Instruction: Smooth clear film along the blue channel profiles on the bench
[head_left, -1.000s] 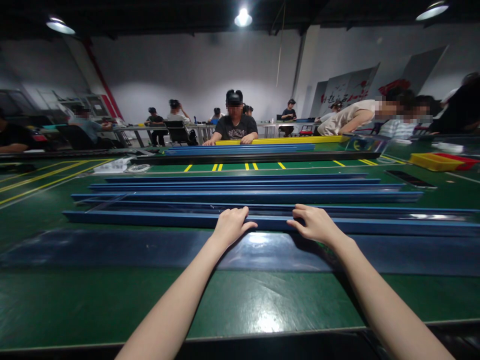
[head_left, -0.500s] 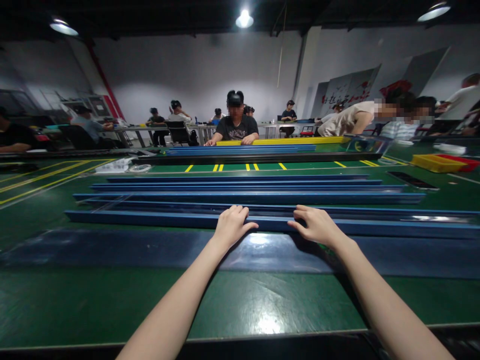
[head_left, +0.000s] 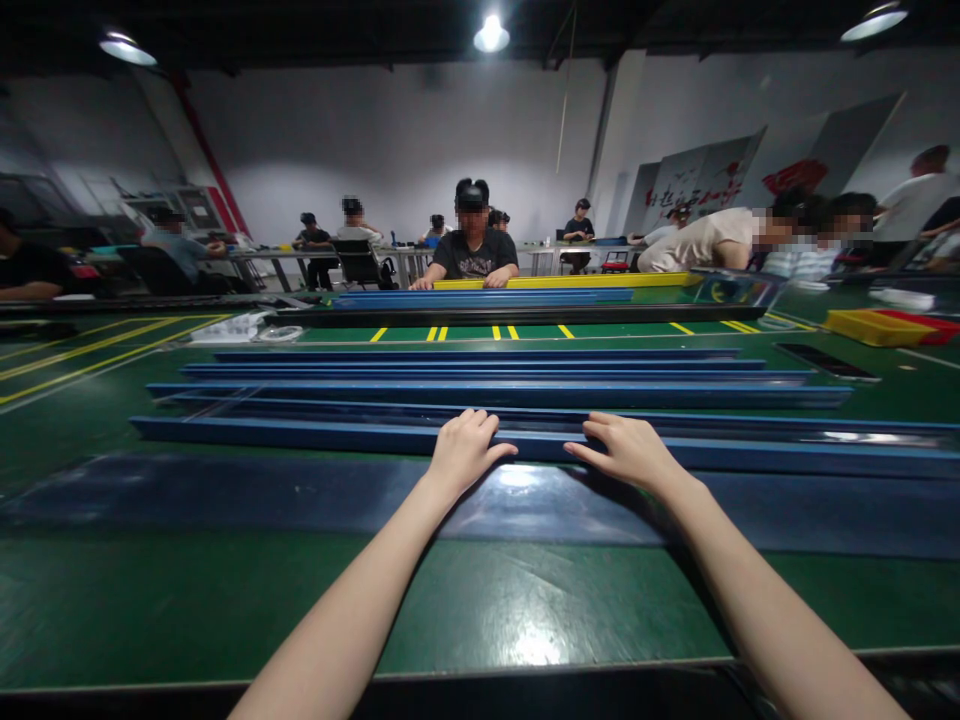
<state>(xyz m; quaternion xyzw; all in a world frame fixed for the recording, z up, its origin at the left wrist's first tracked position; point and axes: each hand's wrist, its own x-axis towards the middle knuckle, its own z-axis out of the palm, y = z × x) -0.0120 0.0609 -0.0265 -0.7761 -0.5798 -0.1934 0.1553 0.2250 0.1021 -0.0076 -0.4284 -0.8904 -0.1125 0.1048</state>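
Note:
A long blue U-shaped channel (head_left: 300, 437) lies crosswise on the green table, its hollow side facing up. My left hand (head_left: 465, 450) is closed over its near wall, fingers inside the channel and thumb along the outer face. My right hand (head_left: 630, 452) grips the same wall a little to the right, its thumb stretched toward the left one. A bare stretch of wall shows between both hands. Below my wrists a flat, glossy, dark blue strip (head_left: 247, 497) runs across the table. The fingertips are partly hidden behind the channel wall.
More blue channels (head_left: 480, 392) lie parallel just beyond. A phone (head_left: 825, 362) rests at right, near a yellow tray (head_left: 874, 327). Farther off is a long black bar (head_left: 525, 316). A co-worker (head_left: 474, 240) sits opposite with hands on a yellow bar (head_left: 570, 283).
My right hand has slid slightly left along the channel wall, and its thumb reaches farther toward my left hand. My left hand and the channel look unmoved.

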